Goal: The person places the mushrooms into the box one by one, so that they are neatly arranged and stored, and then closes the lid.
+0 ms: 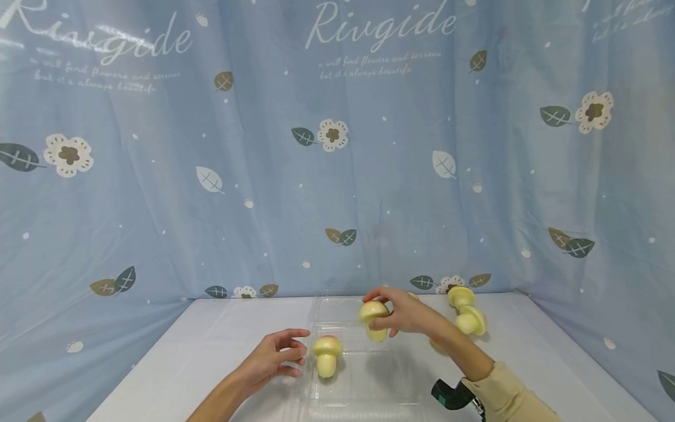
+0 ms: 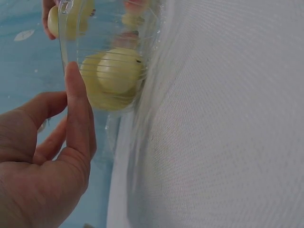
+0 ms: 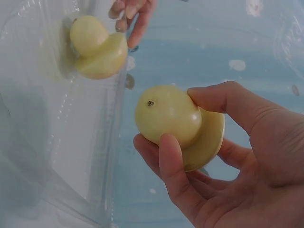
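Observation:
My right hand [image 1: 408, 313] grips a pale yellow mushroom [image 1: 373, 312] with a rounded cap, holding it over the clear plastic box [image 1: 364, 381]. In the right wrist view, thumb and fingers wrap this mushroom [image 3: 166, 114], and a small dark spot shows on its stem end. A second yellow mushroom [image 1: 327, 349] stands in the left part of the box, cap up. Beside the box's left wall is my left hand [image 1: 271, 357], fingers loosely spread and holding nothing. Its fingertips [image 2: 72, 71] are right at the clear wall in the left wrist view.
Two more yellow mushrooms [image 1: 471, 321] lie on the white table [image 1: 211, 328] to the right of the box. Others are partly hidden behind the right arm. A black device [image 1: 452, 395] sits by the right sleeve. A blue patterned curtain [image 1: 390, 193] hangs behind the table.

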Available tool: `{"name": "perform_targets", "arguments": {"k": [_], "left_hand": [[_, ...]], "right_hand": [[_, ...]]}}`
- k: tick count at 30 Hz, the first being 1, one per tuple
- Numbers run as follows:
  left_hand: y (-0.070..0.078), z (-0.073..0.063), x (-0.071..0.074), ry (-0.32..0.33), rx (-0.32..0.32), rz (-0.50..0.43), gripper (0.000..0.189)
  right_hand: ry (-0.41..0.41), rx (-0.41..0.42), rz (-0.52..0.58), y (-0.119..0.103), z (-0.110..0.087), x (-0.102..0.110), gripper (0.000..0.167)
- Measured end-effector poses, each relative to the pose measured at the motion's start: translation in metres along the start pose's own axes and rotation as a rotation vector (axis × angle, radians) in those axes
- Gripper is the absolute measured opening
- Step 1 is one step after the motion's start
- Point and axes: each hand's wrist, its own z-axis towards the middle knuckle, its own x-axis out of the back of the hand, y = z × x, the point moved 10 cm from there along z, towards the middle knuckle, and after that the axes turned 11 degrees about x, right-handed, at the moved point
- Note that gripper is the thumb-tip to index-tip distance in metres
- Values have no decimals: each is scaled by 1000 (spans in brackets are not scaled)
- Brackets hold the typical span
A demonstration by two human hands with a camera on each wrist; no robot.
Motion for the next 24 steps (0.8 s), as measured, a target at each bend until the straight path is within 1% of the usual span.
{"name": "perform_targets", "arguments": {"k": [4, 10, 17, 24], "left_hand": [[0, 1, 0, -1, 2, 0, 62], [0, 1, -1, 0, 6, 4, 62], [2, -1, -2, -2, 4, 9, 62], [1, -1, -2, -10, 0, 1, 63]], "right_hand": [[-13, -9, -5, 1, 2, -8, 45], [-26, -46, -23, 4, 3, -20, 43], [-29, -51, -38, 8, 6, -31, 43], [-79, -60, -55, 6, 10, -40, 41]]}}
